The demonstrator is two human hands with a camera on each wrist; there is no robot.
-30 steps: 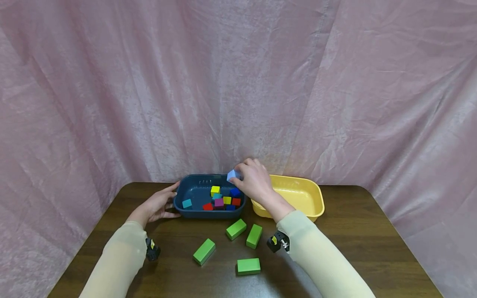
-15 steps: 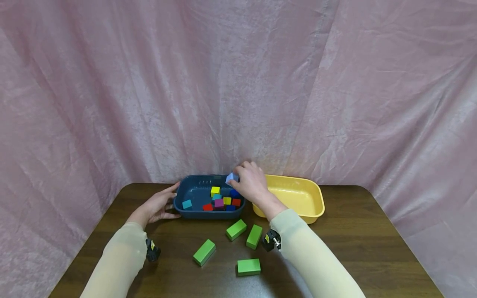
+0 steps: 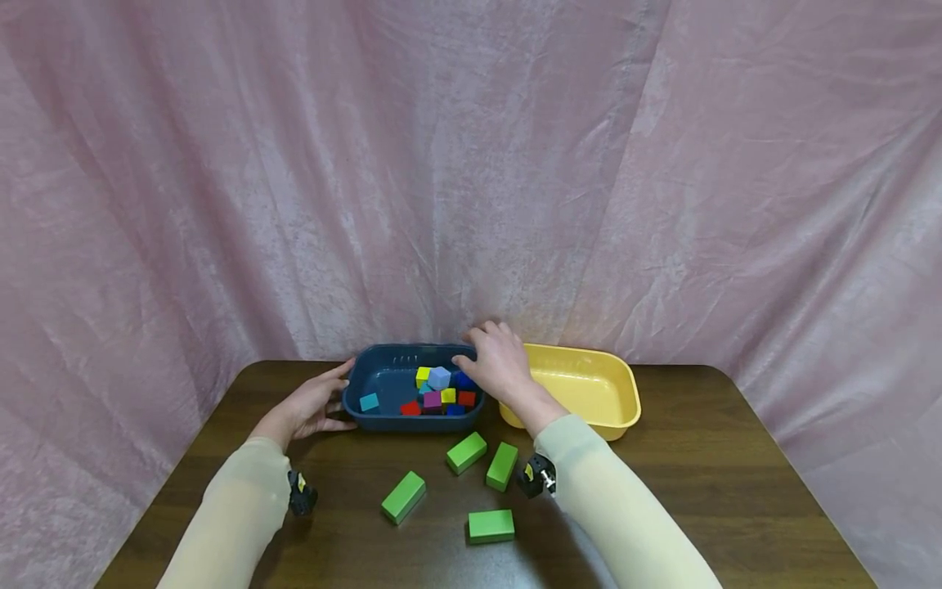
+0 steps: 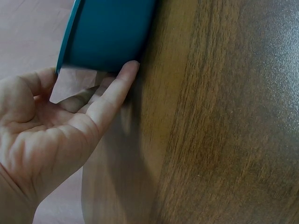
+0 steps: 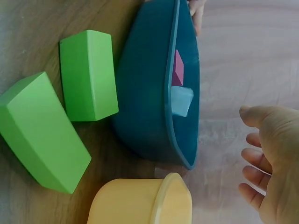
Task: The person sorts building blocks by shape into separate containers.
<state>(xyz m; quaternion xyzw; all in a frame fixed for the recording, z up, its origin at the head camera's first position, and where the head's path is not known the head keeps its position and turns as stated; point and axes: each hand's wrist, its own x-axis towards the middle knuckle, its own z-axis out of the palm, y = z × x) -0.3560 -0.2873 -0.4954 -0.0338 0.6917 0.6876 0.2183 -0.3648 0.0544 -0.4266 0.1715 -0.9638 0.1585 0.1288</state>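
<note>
A dark blue plastic bin (image 3: pixel 383 424) holds several small colored cubes, among them a light blue cube (image 3: pixel 439 377) on top and a purple cube (image 3: pixel 432 401). My right hand (image 3: pixel 500 360) hovers over the bin's right end, holding nothing. In the right wrist view its thumb and fingers are apart, and the light blue cube (image 5: pixel 181 101) lies inside the bin. My left hand (image 3: pixel 312 406) touches the bin's left end. In the left wrist view, its fingers (image 4: pixel 112 98) reach against the bin's wall (image 4: pixel 110 35), one of them straight near the base.
Right of the blue bin stands a yellow bin (image 3: pixel 625 388). Several green blocks lie in front, including one green block (image 3: pixel 467 453) near the blue bin and another green block (image 3: pixel 491 526) closer to me. A pink curtain (image 3: pixel 471 180) hangs behind the wooden table (image 3: pixel 706 458).
The right hand has moved slightly left and let go of the light blue cube, which now lies among the other cubes in the blue bin. The left hand stays in place.
</note>
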